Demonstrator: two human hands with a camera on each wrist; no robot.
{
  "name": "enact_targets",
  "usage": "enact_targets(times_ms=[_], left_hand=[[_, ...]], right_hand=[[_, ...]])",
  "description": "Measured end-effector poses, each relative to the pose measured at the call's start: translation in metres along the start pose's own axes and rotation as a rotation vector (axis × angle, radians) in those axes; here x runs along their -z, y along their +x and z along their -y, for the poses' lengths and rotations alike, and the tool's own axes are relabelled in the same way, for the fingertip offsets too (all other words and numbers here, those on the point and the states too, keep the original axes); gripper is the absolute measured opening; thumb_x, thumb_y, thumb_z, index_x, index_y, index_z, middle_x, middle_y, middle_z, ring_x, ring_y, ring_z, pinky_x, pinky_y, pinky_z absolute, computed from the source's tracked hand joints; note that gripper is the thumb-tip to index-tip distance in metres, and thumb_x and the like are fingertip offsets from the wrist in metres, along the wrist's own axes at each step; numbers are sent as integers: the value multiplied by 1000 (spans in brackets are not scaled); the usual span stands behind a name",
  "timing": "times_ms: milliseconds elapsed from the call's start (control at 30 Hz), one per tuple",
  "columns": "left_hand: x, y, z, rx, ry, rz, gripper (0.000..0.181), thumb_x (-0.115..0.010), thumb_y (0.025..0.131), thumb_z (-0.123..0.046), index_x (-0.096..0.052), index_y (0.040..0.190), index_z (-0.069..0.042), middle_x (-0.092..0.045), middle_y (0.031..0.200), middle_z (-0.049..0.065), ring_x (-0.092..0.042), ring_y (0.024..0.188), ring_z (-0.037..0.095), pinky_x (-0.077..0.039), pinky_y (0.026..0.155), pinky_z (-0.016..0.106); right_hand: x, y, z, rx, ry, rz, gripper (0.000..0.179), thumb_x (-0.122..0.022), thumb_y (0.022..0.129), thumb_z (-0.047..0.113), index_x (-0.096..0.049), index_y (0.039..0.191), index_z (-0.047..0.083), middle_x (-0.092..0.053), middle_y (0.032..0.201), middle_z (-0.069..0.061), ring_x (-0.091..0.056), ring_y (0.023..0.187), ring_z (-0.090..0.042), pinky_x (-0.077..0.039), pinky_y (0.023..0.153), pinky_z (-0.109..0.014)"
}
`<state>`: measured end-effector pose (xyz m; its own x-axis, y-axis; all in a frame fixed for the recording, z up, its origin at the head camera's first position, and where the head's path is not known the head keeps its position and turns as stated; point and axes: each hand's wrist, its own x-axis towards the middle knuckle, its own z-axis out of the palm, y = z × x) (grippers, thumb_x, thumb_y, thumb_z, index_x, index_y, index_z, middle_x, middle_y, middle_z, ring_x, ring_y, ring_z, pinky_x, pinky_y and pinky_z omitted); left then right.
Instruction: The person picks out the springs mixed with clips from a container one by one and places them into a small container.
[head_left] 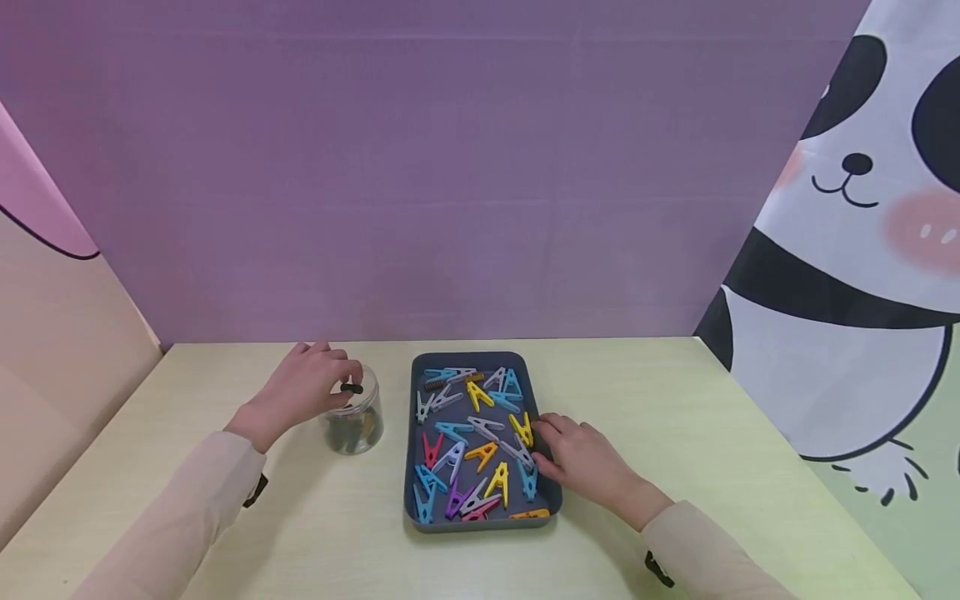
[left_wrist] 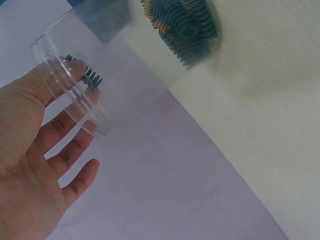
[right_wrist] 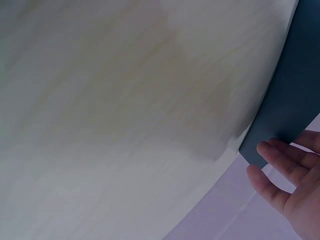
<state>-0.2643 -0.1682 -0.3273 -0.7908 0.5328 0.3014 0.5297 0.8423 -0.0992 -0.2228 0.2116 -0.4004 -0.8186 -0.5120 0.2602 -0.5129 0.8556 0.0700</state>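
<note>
My left hand (head_left: 298, 390) pinches a small dark coil spring (left_wrist: 93, 80) between thumb and fingertip, at the mouth of a clear jar (head_left: 371, 423). The jar stands upright on the table. At its bottom lie several springs (left_wrist: 192, 25), dark ones and an orange-striped one. My right hand (head_left: 592, 462) rests against the right side of a dark grey tray (head_left: 486, 527), its fingers loosely extended and touching the wall. Inside the tray are several plastic clothespins (head_left: 480, 454) in blue, yellow, orange, red, purple and white, and two brownish springs (head_left: 434, 385) near the far end.
Both jar and tray stand on a pale wooden table (head_left: 712, 433), the jar to the left of the tray. A purple cloth (head_left: 450, 183) hangs behind the far table edge. At the right, a panda-print cloth (head_left: 847, 275) borders the table.
</note>
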Motion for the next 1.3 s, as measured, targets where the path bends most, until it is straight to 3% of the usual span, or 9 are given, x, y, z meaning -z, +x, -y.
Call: enact_targets(times_ms=[567, 900, 1300], left_hand=[[-3, -1, 3, 22, -35, 31, 17, -74, 72, -19, -65, 86, -23, -62, 82, -8, -47, 77, 16, -38, 77, 40], [-5, 0, 1, 29, -41, -50, 17, -71, 76, -21, -66, 92, -20, -64, 82, -5, -53, 81, 19, -41, 79, 41], [2, 13, -12, 25, -42, -89, 20, -70, 78, -26, -66, 96, -19, -66, 87, -2, -56, 90, 22, -42, 85, 43]], right_hand=[[0, -1, 2, 3, -1, -19, 44, -63, 83, 35, -58, 115, 5, -59, 114, -10, -58, 103, -23, -51, 79, -39], [3, -2, 2, 47, -5, -79, 45, -67, 79, 33, -59, 110, 2, -60, 109, -12, -59, 97, -24, -52, 74, -38], [3, 0, 2, -2, -14, -13, 47, -63, 82, 39, -59, 114, 5, -60, 114, -11, -59, 102, -23, -52, 79, -39]])
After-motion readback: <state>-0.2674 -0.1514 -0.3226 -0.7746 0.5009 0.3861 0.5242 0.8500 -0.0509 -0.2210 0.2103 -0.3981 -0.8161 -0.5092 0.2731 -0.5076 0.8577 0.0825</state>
